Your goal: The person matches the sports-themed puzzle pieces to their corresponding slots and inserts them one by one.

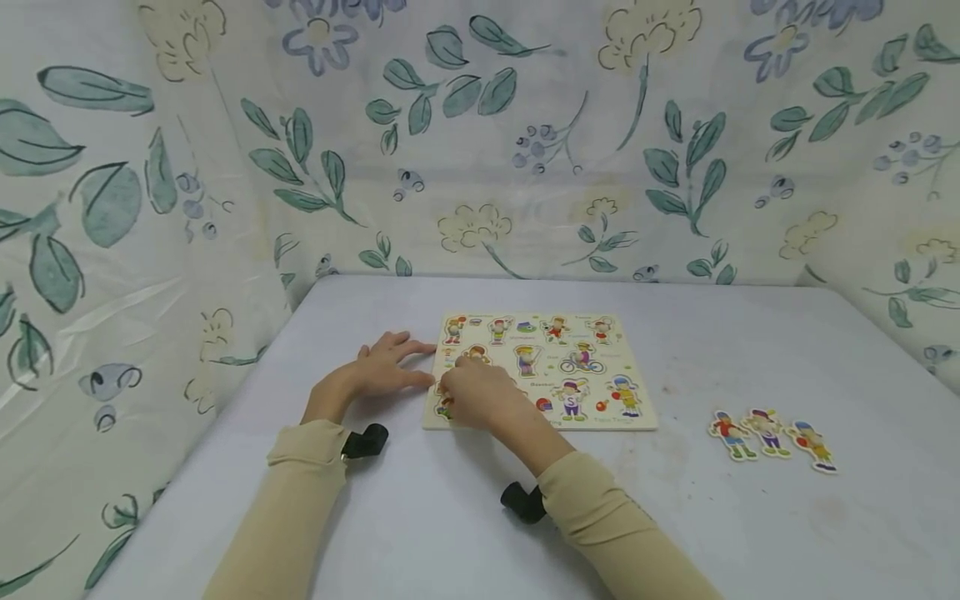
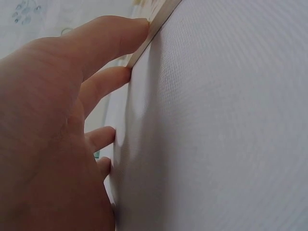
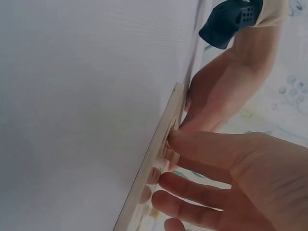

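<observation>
A flat wooden puzzle board [image 1: 543, 375] with printed sports figures lies on the table. My left hand [image 1: 382, 367] is spread at its left side, fingers fairly straight. In the left wrist view, the left thumb [image 2: 115, 36] and forefinger touch the board's edge [image 2: 161, 17]. Over the board's lower left part, my right hand [image 1: 476, 392] pinches a puzzle piece [image 1: 444, 406], which the fingers mostly hide. The right wrist view shows the right thumb [image 3: 207, 147] tip down at the board surface, the other fingers bent loosely beside it.
Three loose figure pieces lie in a row right of the board: a red-shirted one [image 1: 733, 435], a white-and-purple one [image 1: 767, 432] and a yellow-and-blue one [image 1: 813, 446]. White cloth covers the table [image 1: 675, 517]. Flowered sheeting [image 1: 562, 183] hangs behind and at the left.
</observation>
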{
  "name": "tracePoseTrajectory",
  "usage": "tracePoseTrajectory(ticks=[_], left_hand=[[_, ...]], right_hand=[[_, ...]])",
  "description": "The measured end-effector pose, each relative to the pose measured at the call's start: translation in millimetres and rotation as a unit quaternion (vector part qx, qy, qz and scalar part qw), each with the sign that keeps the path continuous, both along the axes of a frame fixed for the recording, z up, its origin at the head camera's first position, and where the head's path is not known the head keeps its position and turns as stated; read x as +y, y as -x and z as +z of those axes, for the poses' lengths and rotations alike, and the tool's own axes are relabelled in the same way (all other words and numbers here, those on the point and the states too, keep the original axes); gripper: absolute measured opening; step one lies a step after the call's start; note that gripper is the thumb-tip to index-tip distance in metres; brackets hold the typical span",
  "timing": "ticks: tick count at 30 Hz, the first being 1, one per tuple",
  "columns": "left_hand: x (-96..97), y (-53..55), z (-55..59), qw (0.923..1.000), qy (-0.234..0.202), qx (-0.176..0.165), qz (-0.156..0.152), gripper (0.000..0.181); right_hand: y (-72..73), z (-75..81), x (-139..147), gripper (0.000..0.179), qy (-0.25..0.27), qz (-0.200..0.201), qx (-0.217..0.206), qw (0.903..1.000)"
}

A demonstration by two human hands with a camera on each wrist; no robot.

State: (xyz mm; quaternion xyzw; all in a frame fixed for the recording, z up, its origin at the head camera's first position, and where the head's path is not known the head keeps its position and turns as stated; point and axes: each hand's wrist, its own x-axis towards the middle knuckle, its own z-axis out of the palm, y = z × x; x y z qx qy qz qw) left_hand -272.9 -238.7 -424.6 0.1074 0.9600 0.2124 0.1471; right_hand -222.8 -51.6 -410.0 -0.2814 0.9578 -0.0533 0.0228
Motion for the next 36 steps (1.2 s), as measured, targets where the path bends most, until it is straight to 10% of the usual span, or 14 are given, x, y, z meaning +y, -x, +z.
tracePoseTrajectory(ticks=[19,36], left_hand=[[-2.0,0.0,-1.9,0.9998,0.003,0.013,-0.015,0.070],[-3.0,1.2,-1.4,0.9998,-0.005,0.011,-0.017,0.071]], right_hand=[[-11.0,1.6,9.7,0.042,-0.024,-0.029,-0.048,0.9981],[-6.9,29.7,32.9,0.034,0.072,0.053,-0.025,0.9957]])
